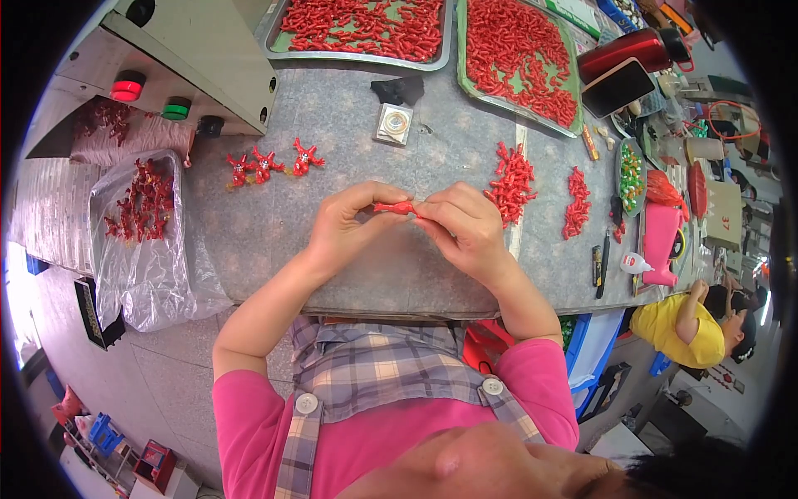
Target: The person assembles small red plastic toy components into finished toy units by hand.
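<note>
The thumb and fingertips of your left hand [345, 230] and right hand [467, 229] pinch a small red piece [394, 207] between them, above the grey table [258, 241]. A heap of red parts [510, 190] lies just right of your right hand, a smaller pile [577, 205] beyond it; three red figures [265, 166] sit to the left, and two metal trays [357, 60] of red pieces rest farther back.

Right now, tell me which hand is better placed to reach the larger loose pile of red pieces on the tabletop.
Probably the right hand: it is beside the larger pile, while the left hand is farther off. Both pinch one small red piece, so neither is free.
</note>
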`<action>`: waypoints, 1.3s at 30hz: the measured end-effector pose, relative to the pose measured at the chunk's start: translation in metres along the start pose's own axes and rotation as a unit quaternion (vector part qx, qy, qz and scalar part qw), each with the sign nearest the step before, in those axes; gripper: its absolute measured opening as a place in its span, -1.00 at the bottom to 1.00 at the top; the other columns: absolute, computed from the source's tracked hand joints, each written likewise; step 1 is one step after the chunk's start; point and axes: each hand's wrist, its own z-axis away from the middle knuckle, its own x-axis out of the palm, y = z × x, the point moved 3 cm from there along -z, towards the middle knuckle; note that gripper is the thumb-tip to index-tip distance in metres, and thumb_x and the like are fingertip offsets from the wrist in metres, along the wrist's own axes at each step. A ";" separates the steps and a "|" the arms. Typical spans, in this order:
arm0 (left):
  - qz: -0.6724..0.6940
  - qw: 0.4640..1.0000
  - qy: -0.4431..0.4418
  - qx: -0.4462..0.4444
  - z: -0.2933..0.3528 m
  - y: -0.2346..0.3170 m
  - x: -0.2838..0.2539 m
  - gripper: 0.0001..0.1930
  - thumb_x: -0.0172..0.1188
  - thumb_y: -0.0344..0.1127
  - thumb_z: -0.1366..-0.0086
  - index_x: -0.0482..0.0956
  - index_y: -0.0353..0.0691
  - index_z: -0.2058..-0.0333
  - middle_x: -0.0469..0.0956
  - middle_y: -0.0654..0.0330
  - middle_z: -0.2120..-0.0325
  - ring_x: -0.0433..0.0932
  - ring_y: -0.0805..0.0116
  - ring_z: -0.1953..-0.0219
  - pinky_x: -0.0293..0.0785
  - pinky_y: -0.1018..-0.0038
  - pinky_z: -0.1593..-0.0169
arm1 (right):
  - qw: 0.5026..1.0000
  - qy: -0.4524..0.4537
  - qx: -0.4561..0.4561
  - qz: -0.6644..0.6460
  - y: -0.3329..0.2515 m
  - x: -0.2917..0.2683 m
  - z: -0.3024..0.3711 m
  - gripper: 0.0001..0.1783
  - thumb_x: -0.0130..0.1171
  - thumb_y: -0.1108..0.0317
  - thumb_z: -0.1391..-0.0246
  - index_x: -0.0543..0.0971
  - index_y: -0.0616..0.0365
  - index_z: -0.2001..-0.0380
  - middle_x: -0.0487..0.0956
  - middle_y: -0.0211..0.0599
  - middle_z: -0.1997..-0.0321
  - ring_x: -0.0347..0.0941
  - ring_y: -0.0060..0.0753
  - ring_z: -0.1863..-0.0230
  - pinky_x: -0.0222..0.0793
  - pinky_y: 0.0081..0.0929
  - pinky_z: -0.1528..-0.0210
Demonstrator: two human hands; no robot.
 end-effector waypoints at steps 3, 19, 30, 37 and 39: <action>-0.003 1.000 0.000 0.000 0.000 0.000 0.000 -0.80 0.18 -0.54 -0.03 0.53 -0.30 0.30 0.55 0.19 0.31 0.52 0.44 0.24 0.45 0.56 0.18 | 1.000 -0.001 0.002 0.002 0.000 0.000 0.000 -0.81 0.26 0.48 0.28 0.54 0.15 0.47 0.47 -0.36 0.49 0.40 -0.34 0.48 0.31 -0.47 0.49; -0.094 0.962 0.035 0.254 0.004 0.013 -0.002 -0.77 0.20 -0.52 0.09 0.52 -0.19 0.37 0.55 0.09 0.27 0.56 0.22 0.31 0.46 0.47 0.32 | 0.974 0.053 -0.168 0.139 -0.023 -0.008 0.001 -0.79 0.19 0.43 0.34 0.55 0.18 0.47 0.48 -0.41 0.44 0.35 -0.50 0.50 0.32 -0.56 0.47; -0.125 0.948 0.036 0.290 0.005 0.015 -0.005 -0.80 0.16 -0.43 0.06 0.51 -0.20 0.36 0.54 0.04 0.27 0.56 0.20 0.35 0.47 0.46 0.35 | 0.969 0.078 -0.188 0.143 -0.027 -0.007 -0.002 -0.82 0.22 0.47 0.35 0.56 0.16 0.51 0.48 -0.44 0.47 0.34 -0.54 0.52 0.31 -0.60 0.48; -0.136 0.949 0.042 0.283 0.004 0.017 -0.004 -0.81 0.16 -0.44 0.06 0.52 -0.20 0.37 0.55 0.05 0.29 0.56 0.22 0.35 0.46 0.46 0.35 | 0.970 0.074 -0.186 0.141 -0.026 -0.008 -0.001 -0.82 0.22 0.46 0.33 0.56 0.16 0.50 0.48 -0.43 0.47 0.35 -0.54 0.53 0.29 -0.60 0.51; -0.133 0.953 0.043 0.269 0.005 0.019 -0.004 -0.80 0.17 -0.45 0.07 0.52 -0.20 0.38 0.55 0.06 0.30 0.56 0.22 0.35 0.46 0.47 0.34 | 0.977 0.062 -0.165 0.122 -0.024 -0.007 0.000 -0.82 0.22 0.48 0.33 0.56 0.16 0.50 0.48 -0.41 0.47 0.36 -0.49 0.52 0.28 -0.58 0.51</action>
